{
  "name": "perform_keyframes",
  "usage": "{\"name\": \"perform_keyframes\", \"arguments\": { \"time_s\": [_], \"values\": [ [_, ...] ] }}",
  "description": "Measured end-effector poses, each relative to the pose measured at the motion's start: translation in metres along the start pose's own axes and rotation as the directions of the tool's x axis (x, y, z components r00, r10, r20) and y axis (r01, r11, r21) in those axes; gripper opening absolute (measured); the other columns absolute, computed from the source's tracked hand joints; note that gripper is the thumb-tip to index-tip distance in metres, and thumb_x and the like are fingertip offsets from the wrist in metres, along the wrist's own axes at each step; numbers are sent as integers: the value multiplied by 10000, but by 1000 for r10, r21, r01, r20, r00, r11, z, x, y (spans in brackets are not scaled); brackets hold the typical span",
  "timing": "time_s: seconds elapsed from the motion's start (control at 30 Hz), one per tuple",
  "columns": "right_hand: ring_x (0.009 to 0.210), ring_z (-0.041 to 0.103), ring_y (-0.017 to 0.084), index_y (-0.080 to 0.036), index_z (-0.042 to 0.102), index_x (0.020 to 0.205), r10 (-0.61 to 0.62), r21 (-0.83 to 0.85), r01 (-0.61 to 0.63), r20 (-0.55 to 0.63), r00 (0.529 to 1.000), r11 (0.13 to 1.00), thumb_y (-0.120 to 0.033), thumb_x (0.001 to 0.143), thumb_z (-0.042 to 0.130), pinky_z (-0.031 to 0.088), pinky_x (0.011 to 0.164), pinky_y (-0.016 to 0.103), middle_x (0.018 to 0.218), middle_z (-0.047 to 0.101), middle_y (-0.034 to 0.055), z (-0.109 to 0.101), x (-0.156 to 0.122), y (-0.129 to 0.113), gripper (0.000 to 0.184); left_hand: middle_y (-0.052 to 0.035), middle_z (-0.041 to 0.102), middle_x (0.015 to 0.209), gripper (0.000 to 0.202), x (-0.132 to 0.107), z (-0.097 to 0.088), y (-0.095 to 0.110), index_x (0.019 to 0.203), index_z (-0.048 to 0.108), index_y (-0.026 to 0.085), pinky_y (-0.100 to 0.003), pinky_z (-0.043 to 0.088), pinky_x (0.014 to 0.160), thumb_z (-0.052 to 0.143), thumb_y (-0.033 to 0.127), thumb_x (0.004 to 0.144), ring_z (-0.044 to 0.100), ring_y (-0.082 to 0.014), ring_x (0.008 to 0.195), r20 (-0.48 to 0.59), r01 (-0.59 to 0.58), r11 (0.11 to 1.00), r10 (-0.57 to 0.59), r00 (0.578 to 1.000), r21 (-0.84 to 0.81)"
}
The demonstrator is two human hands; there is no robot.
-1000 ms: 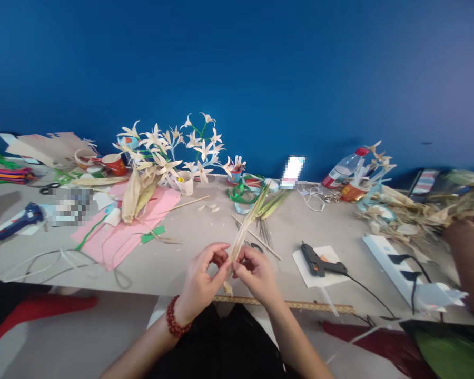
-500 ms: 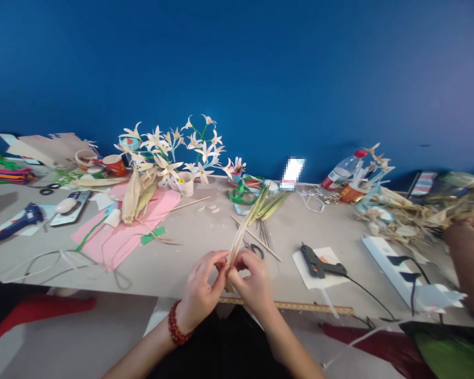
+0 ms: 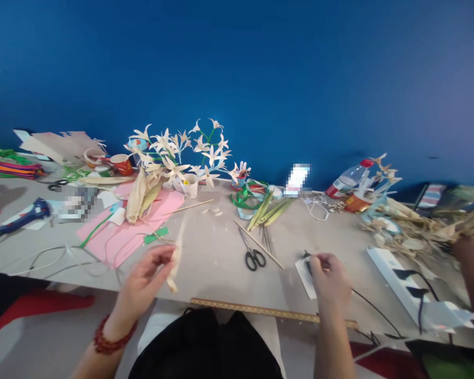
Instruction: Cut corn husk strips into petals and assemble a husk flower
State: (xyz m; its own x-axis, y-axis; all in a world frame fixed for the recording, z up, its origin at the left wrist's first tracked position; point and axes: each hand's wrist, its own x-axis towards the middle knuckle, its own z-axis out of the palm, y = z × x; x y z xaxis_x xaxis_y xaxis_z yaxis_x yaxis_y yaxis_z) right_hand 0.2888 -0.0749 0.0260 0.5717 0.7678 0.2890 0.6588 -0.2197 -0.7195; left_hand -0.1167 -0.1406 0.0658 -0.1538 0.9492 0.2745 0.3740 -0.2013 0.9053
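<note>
My left hand (image 3: 142, 279), with a red bead bracelet on its wrist, pinches a pale strip of corn husk (image 3: 176, 260) above the front of the table. On the right, the fingers of my right hand (image 3: 332, 284) are closed on a black glue gun (image 3: 307, 258). Most of the gun is hidden behind the hand; its nozzle end shows over a white card (image 3: 305, 279). Between my hands lie black-handled scissors (image 3: 255, 259), a thin wooden stick (image 3: 260, 245) and a bundle of greenish husk strips (image 3: 264, 210).
Husk flowers (image 3: 169, 152) stand at the back left, near pink paper (image 3: 98, 234) and a blue glue gun (image 3: 26, 217). A white power strip (image 3: 393, 279), a bottle (image 3: 351, 176) and loose husks (image 3: 414, 231) are on the right. Another person's hand (image 3: 472, 252) is at the far right.
My hands have parted. My left hand has moved left with the husk strip, and my right hand has gone right to the black glue gun. The scissors now show fully.
</note>
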Motion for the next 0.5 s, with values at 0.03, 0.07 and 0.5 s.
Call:
{"name": "perform_keyframes", "arguments": {
  "time_s": [0.03,0.07,0.5],
  "values": [
    [570,569,200,-192,605,710,45,103,-47,25,999,994,-393,697,603,427,550,294,600,619,27,-2,5,6,201,-45,678,937,261,7,-12,-13,1071,618,208,-352,573,741,599,345,851,660,-220,844,-46,8,997,-4,999,78],
    [538,555,186,-194,590,695,88,217,-97,50,995,971,-407,689,616,428,528,284,566,597,10,-3,7,9,215,-43,674,949,253,15,-23,-27,1056,617,211,-379,565,771,574,366,861,657,-230,854,-109,-16,986,35,993,168],
    [521,475,113,-175,587,667,-150,661,-402,614,775,634,-344,795,670,406,547,239,544,518,-35,48,-85,-78,228,-106,633,1081,196,80,3,-39,986,650,218,-438,486,897,510,324,900,582,-274,1046,70,-246,895,237,969,371]
  ]
}}
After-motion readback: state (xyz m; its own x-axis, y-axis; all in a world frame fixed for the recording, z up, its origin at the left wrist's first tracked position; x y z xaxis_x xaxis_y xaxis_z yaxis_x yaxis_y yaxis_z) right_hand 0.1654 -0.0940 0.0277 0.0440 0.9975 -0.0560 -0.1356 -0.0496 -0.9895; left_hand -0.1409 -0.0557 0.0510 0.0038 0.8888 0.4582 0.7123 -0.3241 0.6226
